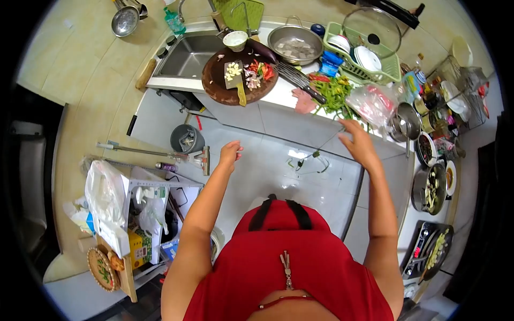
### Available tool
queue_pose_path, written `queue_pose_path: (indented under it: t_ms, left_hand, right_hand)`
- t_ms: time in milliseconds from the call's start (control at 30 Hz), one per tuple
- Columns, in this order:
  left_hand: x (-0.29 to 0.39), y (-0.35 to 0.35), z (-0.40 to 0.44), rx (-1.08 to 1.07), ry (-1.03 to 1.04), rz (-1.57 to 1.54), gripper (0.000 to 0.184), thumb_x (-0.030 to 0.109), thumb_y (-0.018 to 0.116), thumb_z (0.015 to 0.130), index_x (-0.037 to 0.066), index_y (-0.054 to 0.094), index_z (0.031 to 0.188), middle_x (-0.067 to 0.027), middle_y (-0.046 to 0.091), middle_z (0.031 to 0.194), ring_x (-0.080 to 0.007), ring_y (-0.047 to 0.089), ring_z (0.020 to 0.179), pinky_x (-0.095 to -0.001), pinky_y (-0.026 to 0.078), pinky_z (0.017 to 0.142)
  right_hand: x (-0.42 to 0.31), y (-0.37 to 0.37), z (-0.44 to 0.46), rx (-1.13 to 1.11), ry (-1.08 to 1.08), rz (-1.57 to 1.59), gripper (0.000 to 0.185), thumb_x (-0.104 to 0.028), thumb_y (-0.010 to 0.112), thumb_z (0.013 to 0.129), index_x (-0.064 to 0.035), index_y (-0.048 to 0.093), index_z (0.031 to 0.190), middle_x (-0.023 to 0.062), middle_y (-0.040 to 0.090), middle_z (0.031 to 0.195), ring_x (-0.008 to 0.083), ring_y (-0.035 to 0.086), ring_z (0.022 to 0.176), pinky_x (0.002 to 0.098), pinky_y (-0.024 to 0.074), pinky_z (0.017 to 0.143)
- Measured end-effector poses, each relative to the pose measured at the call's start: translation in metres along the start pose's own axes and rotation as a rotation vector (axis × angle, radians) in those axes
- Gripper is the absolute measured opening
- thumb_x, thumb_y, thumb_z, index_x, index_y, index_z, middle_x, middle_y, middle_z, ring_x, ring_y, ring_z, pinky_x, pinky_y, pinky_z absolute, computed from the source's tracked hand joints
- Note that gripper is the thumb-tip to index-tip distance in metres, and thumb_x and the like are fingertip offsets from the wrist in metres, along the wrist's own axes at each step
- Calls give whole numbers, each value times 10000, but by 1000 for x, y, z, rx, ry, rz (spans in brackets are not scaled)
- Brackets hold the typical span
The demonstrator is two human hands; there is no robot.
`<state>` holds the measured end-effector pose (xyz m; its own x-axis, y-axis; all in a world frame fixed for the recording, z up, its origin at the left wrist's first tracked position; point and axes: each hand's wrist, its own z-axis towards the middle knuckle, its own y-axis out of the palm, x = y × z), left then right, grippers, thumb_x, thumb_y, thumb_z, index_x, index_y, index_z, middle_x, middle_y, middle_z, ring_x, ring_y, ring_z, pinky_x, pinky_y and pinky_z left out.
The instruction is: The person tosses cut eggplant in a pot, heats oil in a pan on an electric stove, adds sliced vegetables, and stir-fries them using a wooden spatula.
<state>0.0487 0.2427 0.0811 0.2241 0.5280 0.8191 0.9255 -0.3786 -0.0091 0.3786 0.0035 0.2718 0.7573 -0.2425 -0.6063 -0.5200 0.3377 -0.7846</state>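
Note:
My left hand (231,155) hangs in the air over the floor, holding nothing, its fingers loosely bent and apart. My right hand (357,143) is at the counter's front edge, thumb and fingers apart, close to a bunch of leafy greens (337,88). A thin green stem passes near its fingertips; whether they touch is unclear. Beyond my hands, a round wooden chopping board (214,88) bears a cleaver (234,80) with chopped garlic on its blade. Beside the blade lie cut red peppers (261,69). A slotted metal spatula (300,80) rests right of the board.
Green scraps (308,159) lie on the floor. A sink (193,56), a metal basin (295,44) and a green dish rack (348,67) line the back counter. On the right stand a pot (436,203) and a pan on the stove (440,249). A bin (187,139) stands left.

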Motion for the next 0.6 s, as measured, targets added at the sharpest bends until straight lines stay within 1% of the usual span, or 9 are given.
queue_pose_path:
  t_ms: [67, 133, 200, 267, 333, 400, 500, 567, 600]
  left_hand:
    - [10, -19, 20, 37, -16, -46, 232, 201, 561, 876, 102, 604, 1080, -31, 637, 858, -76, 504, 582, -229, 444, 577]
    - [15, -38, 38, 59, -18, -96, 240, 211, 561, 877, 104, 600, 1089, -31, 641, 865, -74, 511, 590, -224, 447, 576]
    - [19, -57, 50, 67, -7, -148, 247, 217, 560, 878, 106, 596, 1096, -31, 643, 866, -75, 518, 597, -217, 447, 572]
    - [29, -76, 58, 133, -47, -150, 245, 223, 556, 883, 103, 603, 1092, -26, 642, 868, -73, 521, 602, -212, 444, 574]
    - [31, -98, 73, 208, -70, -169, 242, 210, 553, 885, 103, 614, 1094, -22, 639, 856, -66, 516, 598, -202, 433, 567]
    - [44, -120, 96, 283, -73, -192, 243, 177, 549, 884, 105, 628, 1102, -16, 633, 832, -52, 501, 586, -187, 414, 551]
    - [93, -125, 131, 382, 146, 105, 243, 155, 551, 881, 75, 630, 1096, -50, 644, 844, -107, 546, 623, -239, 444, 579]
    - [147, -105, 177, 458, 627, 625, 262, 141, 575, 865, 44, 614, 1105, -100, 647, 888, -230, 594, 755, -323, 470, 697]
    - [206, -79, 183, 443, 759, 775, 277, 132, 596, 846, 33, 607, 1105, -120, 638, 929, -281, 579, 839, -355, 455, 766]
  right_hand:
    - [-6, 44, 79, -70, -138, 155, 410, -189, 617, 838, -71, 543, 1224, 146, 578, 1098, 286, 570, 963, 352, 451, 844]
    - [-5, 84, 162, -185, -118, 365, 442, -216, 593, 867, -71, 504, 1275, 108, 580, 1120, 203, 559, 964, 314, 458, 820]
    - [-20, 109, 233, -269, 119, 614, 473, -251, 565, 892, -69, 460, 1316, 83, 569, 1158, 157, 530, 979, 305, 459, 801]
    - [-12, 144, 317, -276, 73, 712, 503, -266, 551, 897, -54, 431, 1336, 82, 560, 1188, 174, 529, 1009, 331, 458, 816]
    - [7, 179, 404, -323, 188, 689, 530, -267, 543, 895, -40, 404, 1353, 88, 538, 1230, 194, 518, 1049, 344, 444, 851]
    - [11, 210, 476, -260, 316, 866, 565, -255, 511, 898, -45, 337, 1393, 111, 451, 1349, 241, 469, 1159, 377, 424, 890]
    - [27, 254, 567, -191, 422, 887, 585, -235, 508, 903, -28, 293, 1407, 128, 383, 1391, 247, 400, 1229, 388, 395, 958]
    - [48, 293, 624, -134, 482, 814, 574, -229, 513, 897, -25, 312, 1395, 148, 391, 1379, 257, 411, 1213, 399, 391, 961]
    - [54, 309, 643, -55, 539, 809, 547, -227, 516, 893, -14, 353, 1371, 154, 406, 1363, 256, 416, 1204, 399, 389, 959]
